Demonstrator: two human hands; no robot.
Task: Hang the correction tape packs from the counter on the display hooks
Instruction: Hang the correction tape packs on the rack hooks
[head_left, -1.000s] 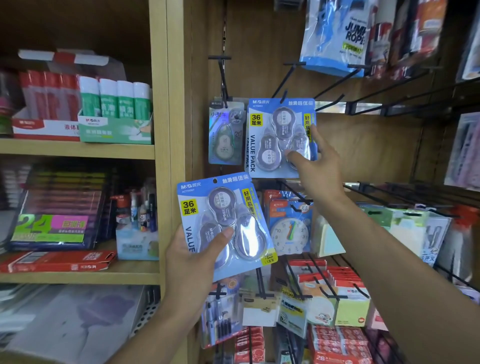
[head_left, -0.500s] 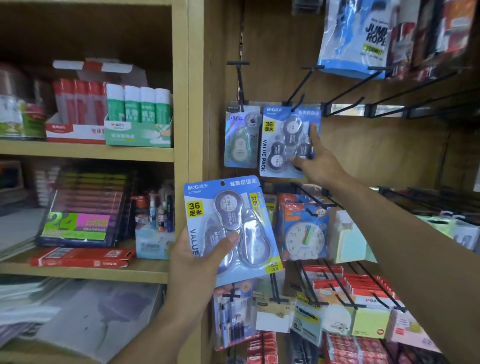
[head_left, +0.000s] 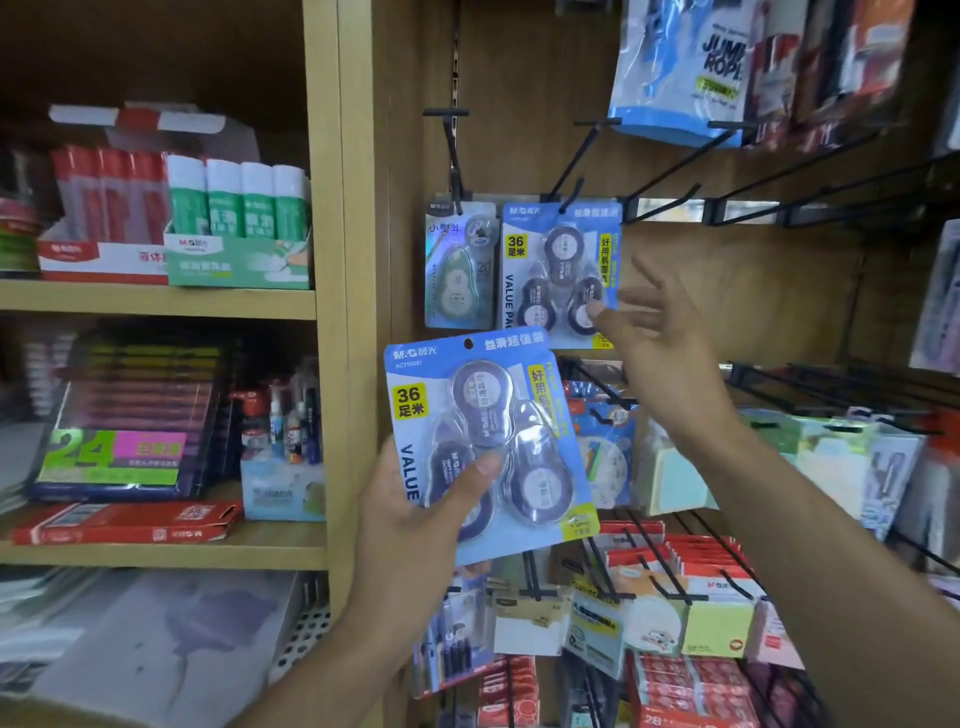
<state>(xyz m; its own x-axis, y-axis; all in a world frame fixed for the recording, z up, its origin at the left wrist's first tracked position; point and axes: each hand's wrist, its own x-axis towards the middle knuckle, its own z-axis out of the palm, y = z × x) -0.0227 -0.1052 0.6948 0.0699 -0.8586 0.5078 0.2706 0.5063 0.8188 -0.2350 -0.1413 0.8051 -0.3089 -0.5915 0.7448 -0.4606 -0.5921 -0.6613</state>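
My left hand (head_left: 415, 514) grips a blue card-backed correction tape pack (head_left: 485, 447), thumb pressed on the clear plastic blister, three rounded teardrop dispensers inside, punch hole at top. It's held tilted, below the hooks. My right hand (head_left: 670, 353) is released, fingers (head_left: 610, 325) spread, holding nothing, just in front of the hung value pack (head_left: 561, 273), an identical glossy card on a black wire hook (head_left: 571, 166). A single-dispenser pack (head_left: 460, 265) hangs just beside it on the left. Wooden shelf (head_left: 156, 299) to the left carries boxed glue sticks (head_left: 239, 202).
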